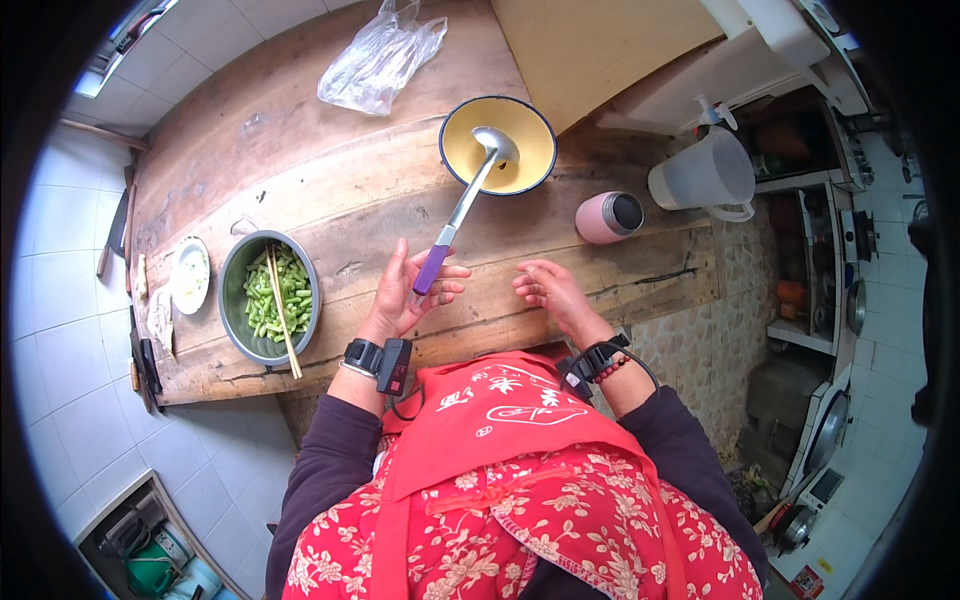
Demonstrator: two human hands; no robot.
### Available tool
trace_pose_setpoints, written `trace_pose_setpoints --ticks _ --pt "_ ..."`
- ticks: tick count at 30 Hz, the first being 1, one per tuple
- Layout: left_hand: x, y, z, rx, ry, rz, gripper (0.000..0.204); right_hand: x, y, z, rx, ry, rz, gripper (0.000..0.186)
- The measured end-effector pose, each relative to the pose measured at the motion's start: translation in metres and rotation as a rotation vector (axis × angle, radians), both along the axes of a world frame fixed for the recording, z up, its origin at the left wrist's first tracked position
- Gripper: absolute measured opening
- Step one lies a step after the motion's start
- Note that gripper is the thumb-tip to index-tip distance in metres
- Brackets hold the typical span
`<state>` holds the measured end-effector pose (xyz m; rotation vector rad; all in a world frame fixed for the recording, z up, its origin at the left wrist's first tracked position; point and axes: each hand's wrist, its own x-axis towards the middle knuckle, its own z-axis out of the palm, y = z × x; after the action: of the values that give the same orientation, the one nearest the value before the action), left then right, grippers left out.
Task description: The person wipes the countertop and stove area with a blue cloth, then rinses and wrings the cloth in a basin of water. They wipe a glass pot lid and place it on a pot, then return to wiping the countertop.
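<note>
A ladle (468, 198) with a metal bowl and a purple handle leans in a yellow enamel basin (532, 168) with a dark rim. Its handle end lies over the palm of my left hand (398, 295), whose fingers are spread and do not close round it; whether the palm touches the handle I cannot tell. To the right, my right hand (557, 292) hovers near the table's front edge, fingers loosely bent and holding nothing. Left of my hands stands a grey pot (227, 300) of cut green beans (288, 290), with chopsticks (278, 308) lying across it.
The wooden table (360, 220) carries a small plate (204, 262) of pale chopped food, a clear plastic bag (375, 62), a pink flask (596, 218) and a translucent pitcher (700, 172). Knives (148, 362) hang along its left edge. Shelves (812, 270) stand at the right.
</note>
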<state>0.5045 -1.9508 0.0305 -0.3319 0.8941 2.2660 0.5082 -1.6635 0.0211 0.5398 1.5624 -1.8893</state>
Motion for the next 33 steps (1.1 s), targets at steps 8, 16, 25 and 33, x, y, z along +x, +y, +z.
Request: trace_pose_setpoints --ticks 8,16,25,33 --pt "0.007 -0.007 -0.004 0.0 -0.037 0.048 0.085 0.005 -0.01 -0.008 0.01 -0.016 0.0 0.024" --pt "0.029 -0.012 -0.022 -0.042 -0.17 0.088 0.086 0.027 -0.007 -0.017 0.076 -0.061 0.014 0.021" --pt "0.09 -0.026 -0.054 -0.235 -0.35 0.141 0.065 0.081 0.057 -0.024 0.048 0.089 0.052 0.022" --pt "0.074 0.125 0.019 -0.473 0.158 -0.527 0.042 0.171 0.215 -0.021 0.094 0.242 -0.043 0.028"
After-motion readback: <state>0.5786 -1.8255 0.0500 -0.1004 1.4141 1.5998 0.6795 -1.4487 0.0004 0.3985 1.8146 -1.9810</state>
